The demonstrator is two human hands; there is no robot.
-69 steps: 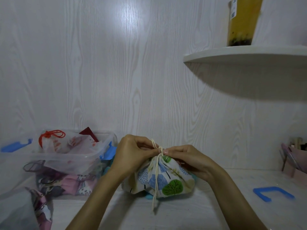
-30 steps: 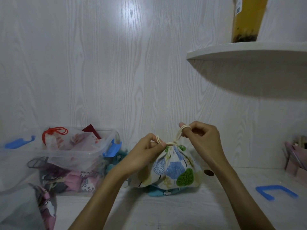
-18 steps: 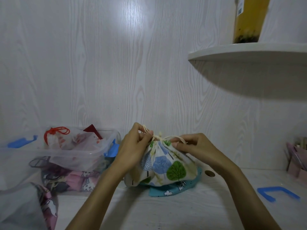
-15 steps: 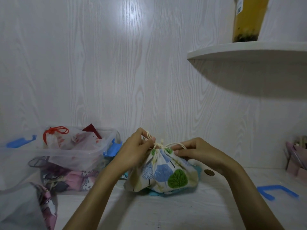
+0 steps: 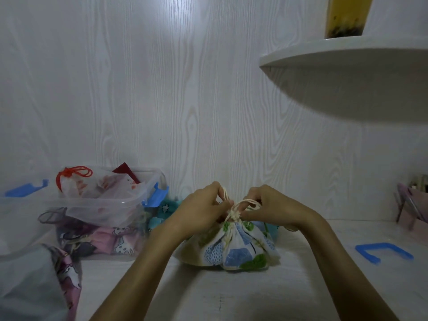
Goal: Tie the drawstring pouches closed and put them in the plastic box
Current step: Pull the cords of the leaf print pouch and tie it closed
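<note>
your left hand [image 5: 203, 212] and right hand [image 5: 266, 206] now closer together over neck of tree-print pouch [image 5: 234, 249] than half second ago; both pinch cream cord [image 5: 240, 203], loops drawn short. knot looks nearly cinched. pouch sits mid-surface, near back edge, well apart from plastic box [image 5: 148, 181] at left. boxing step not yet started.

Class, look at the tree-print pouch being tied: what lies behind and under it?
A teal cloth peeks out behind the tree-print pouch, which rests on the table. How far the cloth reaches underneath is covered.
</note>
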